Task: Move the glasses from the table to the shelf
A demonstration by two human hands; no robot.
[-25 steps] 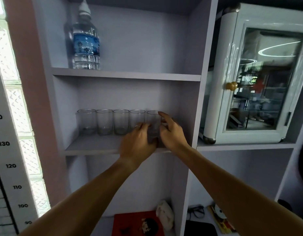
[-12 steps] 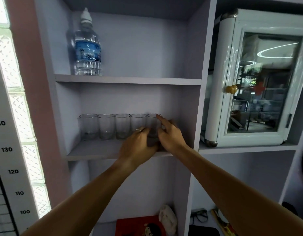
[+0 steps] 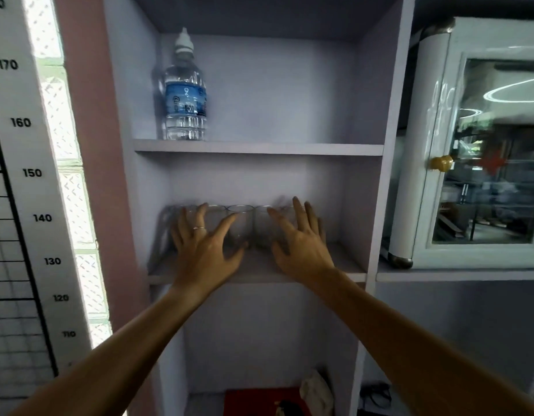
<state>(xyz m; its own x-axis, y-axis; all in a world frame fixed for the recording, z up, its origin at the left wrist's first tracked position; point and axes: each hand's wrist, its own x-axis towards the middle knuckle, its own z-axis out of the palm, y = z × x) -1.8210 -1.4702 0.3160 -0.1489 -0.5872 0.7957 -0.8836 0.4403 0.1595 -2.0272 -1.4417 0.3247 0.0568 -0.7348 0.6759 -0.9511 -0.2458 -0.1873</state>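
Several clear glasses [image 3: 241,223] stand in a row at the back of the middle shelf [image 3: 253,273] of a pale lilac shelving unit. My left hand [image 3: 204,243] is spread open in front of the left glasses, a ring on one finger. My right hand [image 3: 300,240] is spread open in front of the right glasses. Both hands cover parts of the row, and I cannot tell whether the fingertips touch the glass. Neither hand holds anything.
A water bottle [image 3: 185,94] stands on the upper shelf at the left. A white glass-door cabinet [image 3: 482,151] sits on the ledge to the right. A height chart [image 3: 25,175] hangs on the left. A red box [image 3: 253,400] lies on the lower shelf.
Both hands let go of the rightmost glass and spread apart, the left one moving left along the row. The view has tilted upward.
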